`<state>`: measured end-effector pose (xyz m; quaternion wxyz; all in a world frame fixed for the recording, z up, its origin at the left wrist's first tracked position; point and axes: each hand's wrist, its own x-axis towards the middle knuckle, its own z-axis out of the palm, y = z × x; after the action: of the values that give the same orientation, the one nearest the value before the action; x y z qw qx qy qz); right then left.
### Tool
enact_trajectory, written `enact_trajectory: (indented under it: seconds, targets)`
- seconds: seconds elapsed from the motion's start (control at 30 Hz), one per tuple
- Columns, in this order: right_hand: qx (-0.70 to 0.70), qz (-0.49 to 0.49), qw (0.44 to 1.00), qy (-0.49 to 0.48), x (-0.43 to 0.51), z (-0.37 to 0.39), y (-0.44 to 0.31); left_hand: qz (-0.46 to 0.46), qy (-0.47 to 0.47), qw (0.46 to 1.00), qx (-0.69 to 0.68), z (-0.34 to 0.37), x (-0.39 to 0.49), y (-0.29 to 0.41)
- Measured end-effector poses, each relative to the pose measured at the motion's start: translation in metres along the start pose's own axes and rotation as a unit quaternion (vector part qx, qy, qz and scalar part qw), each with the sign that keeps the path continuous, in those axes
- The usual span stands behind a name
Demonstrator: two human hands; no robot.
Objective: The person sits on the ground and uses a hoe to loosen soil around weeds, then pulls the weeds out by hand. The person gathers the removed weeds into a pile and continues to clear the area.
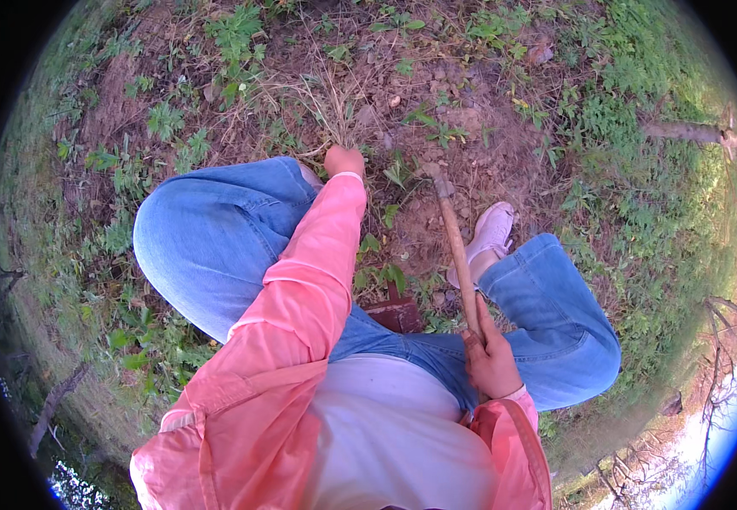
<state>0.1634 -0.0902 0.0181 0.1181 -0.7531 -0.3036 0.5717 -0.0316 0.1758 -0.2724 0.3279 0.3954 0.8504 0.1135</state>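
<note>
My left hand (345, 161) is closed around the base of a bunch of dry, straw-coloured stems (336, 118), which fan out over the soil away from me. In my right hand (491, 364), near my right thigh, is the wooden handle (457, 248) of a small digging tool, perhaps a hand hoe. Its metal head (438, 178) rests at the bare soil, right of my left hand; the blade's exact shape is hard to make out. Small green weeds (399, 172) grow between the tool head and my left hand.
My bent knees in jeans flank the work spot, with a pale shoe (494, 226) close beside the handle. A reddish-brown flat object (397, 314), possibly a stool, lies between my legs. Loose stones (395, 101) dot the soil. A fallen branch (684, 131) lies at right among green plants.
</note>
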Motion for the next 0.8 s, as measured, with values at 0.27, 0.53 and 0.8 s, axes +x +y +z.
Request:
enact_trajectory:
  seconds: [0.27,0.53,0.8]
  targets:
    - [0.0,0.025,1.0,-0.002,0.047,0.018,-0.012,-0.018,0.022,0.996,-0.081,0.015,-0.01,-0.019]
    - [0.238,0.039,0.968,-0.065,0.027,0.001,-0.02,0.104,0.201,0.925,-0.305,-0.075,-0.006,0.044]
    - [0.217,0.005,0.965,-0.145,0.061,0.02,-0.039,0.266,0.309,0.747,-0.525,-0.198,-0.025,0.086]
